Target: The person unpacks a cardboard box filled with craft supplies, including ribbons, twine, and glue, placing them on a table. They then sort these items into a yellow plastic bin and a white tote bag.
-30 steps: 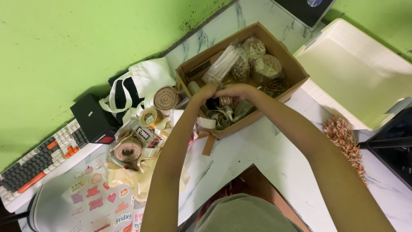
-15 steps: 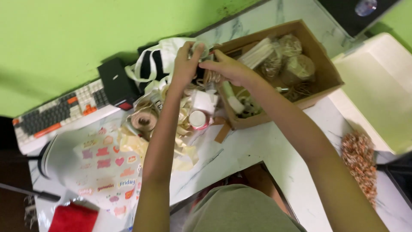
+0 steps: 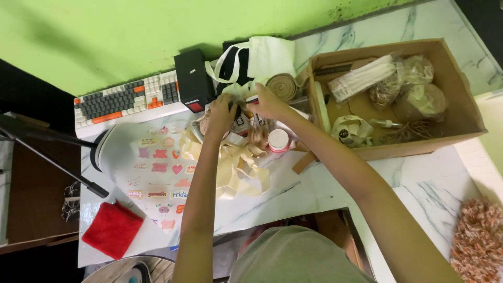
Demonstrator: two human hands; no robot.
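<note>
A small, partly hidden item (image 3: 242, 98) is sitting just above the frame's centre, between a black box (image 3: 193, 79) and a burlap roll (image 3: 283, 86); its kind cannot be told. Both hands are meeting on it: the left hand (image 3: 222, 112) is curling its fingers around it from the left, and the right hand (image 3: 268, 102) is pinching it from the right. Cream ribbon (image 3: 237, 166) is lying below, a cardboard box (image 3: 461, 89) at right, a keyboard (image 3: 126, 99) at left.

Matt cardboard box (image 3: 461, 112), glossy cream ribbon (image 3: 238, 170), seemingly fuzzy red cloth (image 3: 111, 229), polished marble tabletop (image 3: 419, 173).
</note>
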